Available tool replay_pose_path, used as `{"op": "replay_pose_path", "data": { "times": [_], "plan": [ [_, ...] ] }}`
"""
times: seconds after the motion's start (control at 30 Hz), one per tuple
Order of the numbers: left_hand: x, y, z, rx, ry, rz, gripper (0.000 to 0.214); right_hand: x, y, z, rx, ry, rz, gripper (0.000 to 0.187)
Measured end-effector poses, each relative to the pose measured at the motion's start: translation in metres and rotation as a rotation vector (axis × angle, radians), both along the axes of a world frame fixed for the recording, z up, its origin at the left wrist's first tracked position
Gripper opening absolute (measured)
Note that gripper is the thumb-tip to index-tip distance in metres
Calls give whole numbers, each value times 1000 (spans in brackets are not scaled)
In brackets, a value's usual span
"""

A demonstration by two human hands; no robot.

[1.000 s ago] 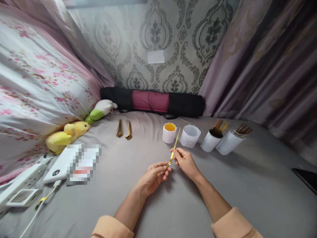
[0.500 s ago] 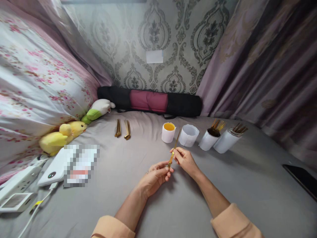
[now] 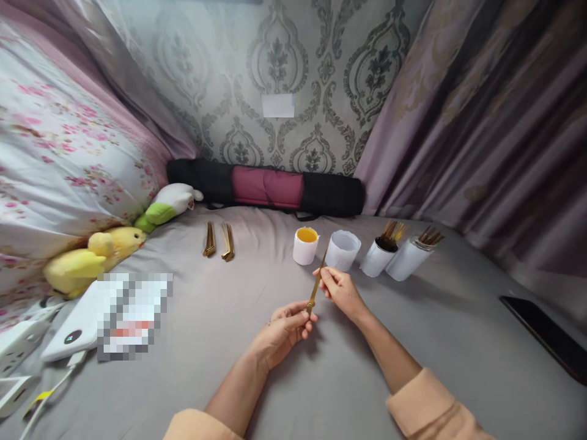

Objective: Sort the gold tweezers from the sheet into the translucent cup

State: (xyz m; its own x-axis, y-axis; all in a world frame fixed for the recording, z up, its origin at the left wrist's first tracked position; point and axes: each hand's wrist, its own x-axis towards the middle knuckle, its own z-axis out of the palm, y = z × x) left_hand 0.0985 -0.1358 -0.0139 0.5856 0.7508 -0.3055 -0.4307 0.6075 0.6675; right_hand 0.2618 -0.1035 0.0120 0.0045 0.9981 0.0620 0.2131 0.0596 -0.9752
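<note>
My left hand [image 3: 285, 330] is closed on the lower end of a thin gold-brown strip [image 3: 314, 292], which looks wider and thicker at that end. Further up, my right hand [image 3: 340, 292] pinches the same strip between thumb and fingers. Its narrow tip points up and away, in front of a white paper-wrapped cup [image 3: 343, 252]. Left of that cup stands a smaller white cup [image 3: 305, 249] with a yellow-orange inside. To the right, a tilted white container [image 3: 378, 261] and another leaning container [image 3: 408, 263] hold several thin brown strips.
Two small bundles of gold strips with bent ends [image 3: 209, 239] [image 3: 228, 242] lie on the grey sheet [image 3: 257, 293]. At left are plush toys [image 3: 77, 263], a white power bank [image 3: 77, 324] and a power strip [image 3: 22, 342]. A black phone [image 3: 545, 336] lies right; a black-and-maroon bag [image 3: 268, 186] lies behind.
The view has turned a little, so the surroundings sit further left. My right hand has slid up the strip, away from my left hand, which still grips its lower end.
</note>
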Motion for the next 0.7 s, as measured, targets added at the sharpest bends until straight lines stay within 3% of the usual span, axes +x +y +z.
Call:
{"op": "replay_pose_path", "data": {
  "times": [0.7],
  "plan": [
    [0,-1,3,2,36,-31,31,26,34,38,149,-53,-126,39]
  ]
}}
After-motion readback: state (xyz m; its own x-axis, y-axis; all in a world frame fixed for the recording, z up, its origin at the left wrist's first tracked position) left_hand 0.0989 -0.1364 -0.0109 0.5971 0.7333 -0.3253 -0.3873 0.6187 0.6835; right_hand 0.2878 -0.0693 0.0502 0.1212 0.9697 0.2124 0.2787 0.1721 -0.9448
